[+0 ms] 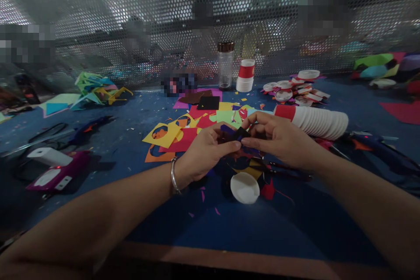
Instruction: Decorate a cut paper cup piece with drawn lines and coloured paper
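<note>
Over the middle of the blue table, my left hand (206,149) and my right hand (278,140) meet at the fingertips. Both pinch a small piece of dark paper (242,133), which looks black with dark purple parts; fingers cover much of it. A silver bangle (175,177) circles my left wrist. Just below the hands is a white paper cup (244,188), its round face turned towards me. Beside it lies a red paper scrap (268,190). Dark-handled scissors (292,174), partly hidden, rest under my right hand.
Cut coloured paper (167,135) spreads behind my hands. A stack of paper cups (320,121) lies at right, near a glue gun (383,151). Another glue gun (88,130) and a purple power strip (62,175) are left. A glass bottle (225,65) stands behind, before a perforated metal screen (183,17).
</note>
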`<state>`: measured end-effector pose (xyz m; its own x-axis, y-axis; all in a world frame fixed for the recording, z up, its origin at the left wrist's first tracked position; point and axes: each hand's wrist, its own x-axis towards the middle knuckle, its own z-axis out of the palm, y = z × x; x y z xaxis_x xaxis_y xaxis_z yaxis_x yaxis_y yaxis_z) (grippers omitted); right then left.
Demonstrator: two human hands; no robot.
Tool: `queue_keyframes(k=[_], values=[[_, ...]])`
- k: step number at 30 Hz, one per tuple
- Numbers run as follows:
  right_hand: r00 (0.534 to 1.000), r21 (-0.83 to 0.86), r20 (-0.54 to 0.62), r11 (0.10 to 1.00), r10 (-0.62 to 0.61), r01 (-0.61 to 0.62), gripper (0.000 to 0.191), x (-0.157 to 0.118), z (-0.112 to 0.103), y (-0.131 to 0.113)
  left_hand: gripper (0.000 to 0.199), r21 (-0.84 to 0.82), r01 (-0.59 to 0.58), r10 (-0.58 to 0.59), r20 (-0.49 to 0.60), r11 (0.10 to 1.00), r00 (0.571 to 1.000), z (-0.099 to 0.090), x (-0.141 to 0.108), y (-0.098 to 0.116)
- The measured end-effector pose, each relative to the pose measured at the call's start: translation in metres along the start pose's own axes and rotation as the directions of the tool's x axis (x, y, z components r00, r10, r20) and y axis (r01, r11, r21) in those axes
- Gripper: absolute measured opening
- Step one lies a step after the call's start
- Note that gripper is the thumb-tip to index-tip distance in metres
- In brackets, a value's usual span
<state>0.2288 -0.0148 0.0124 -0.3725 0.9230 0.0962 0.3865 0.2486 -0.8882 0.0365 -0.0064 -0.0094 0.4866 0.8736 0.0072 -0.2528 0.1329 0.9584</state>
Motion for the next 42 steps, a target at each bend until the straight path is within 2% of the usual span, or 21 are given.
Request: queue_keyframes(k=[5, 10, 17, 24, 27, 29, 31, 32, 34, 35, 37, 39, 42], values=[[1.0, -0.022, 0.011, 1.0, 0.016, -0.016, 0.028, 0.0, -0.001, 0.0, 0.021, 0.008, -0.027, 0.026, 0.03, 1.0, 0.999, 0.0, 0.0, 0.0], [1.0, -0.026, 0.015, 1.0, 0.005, -0.004, 0.028, -0.001, -0.002, 0.0, 0.019, 0.027, -0.054, 0.054, -0.002, 0.998, 0.999, 0.002, 0.0, -0.001], [0.999, -0.216, -0.009, 0.975, -0.046, 0.043, 0.027, -0.001, -0.003, -0.005, 0.021, 0.037, -0.019, 0.022, -0.062, 0.999, 0.998, 0.003, 0.001, 0.0], [0.999, -0.189, -0.009, 0.981, -0.046, 0.043, 0.036, -0.001, -0.003, -0.009, 0.023, 0.073, -0.016, 0.022, -0.082, 0.997, 0.996, -0.001, 0.003, -0.003], [0.999, -0.183, -0.021, 0.982, -0.049, 0.044, 0.036, -0.001, -0.006, -0.006, 0.03, 0.109, 0.022, -0.016, -0.056, 0.994, 0.998, -0.002, 0.002, 0.0], [0.998, -0.187, -0.04, 0.981, -0.051, 0.043, 0.035, 0.0, -0.009, -0.004, 0.037, 0.212, 0.062, -0.065, 0.006, 0.975, 0.998, -0.004, 0.0, 0.005], [0.997, -0.184, -0.057, 0.982, -0.047, 0.036, 0.035, 0.0, -0.011, -0.002, 0.044, 0.405, 0.098, -0.154, 0.107, 0.909, 0.982, -0.006, -0.003, 0.011], [0.997, -0.179, -0.064, 0.983, -0.043, 0.031, 0.035, 0.0, -0.012, -0.002, 0.047, 0.518, 0.074, -0.185, 0.165, 0.852, 0.969, -0.007, -0.005, 0.014], [0.997, -0.167, -0.074, 0.986, -0.033, 0.02, 0.036, 0.0, -0.012, -0.002, 0.053, 0.694, -0.052, -0.181, 0.258, 0.718, 0.949, -0.009, -0.009, 0.018], [0.997, -0.16, -0.077, 0.987, -0.028, 0.015, 0.037, -0.001, -0.012, -0.002, 0.057, 0.745, -0.134, -0.143, 0.295, 0.653, 0.945, -0.01, -0.011, 0.018], [0.997, -0.146, -0.075, 0.989, -0.014, 0.003, 0.037, -0.001, -0.012, -0.002, 0.064, 0.813, -0.272, -0.107, 0.376, 0.516, 0.921, -0.011, -0.015, 0.018], [0.998, -0.135, -0.063, 0.991, -0.001, -0.007, 0.035, -0.001, -0.013, -0.002, 0.065, 0.834, -0.353, -0.113, 0.435, 0.424, 0.893, -0.011, -0.016, 0.015], [0.999, -0.148, -0.051, 0.989, -0.001, -0.006, 0.033, -0.001, -0.014, 0.0, 0.055, 0.814, -0.393, -0.066, 0.461, 0.428, 0.885, -0.012, -0.015, 0.012]])
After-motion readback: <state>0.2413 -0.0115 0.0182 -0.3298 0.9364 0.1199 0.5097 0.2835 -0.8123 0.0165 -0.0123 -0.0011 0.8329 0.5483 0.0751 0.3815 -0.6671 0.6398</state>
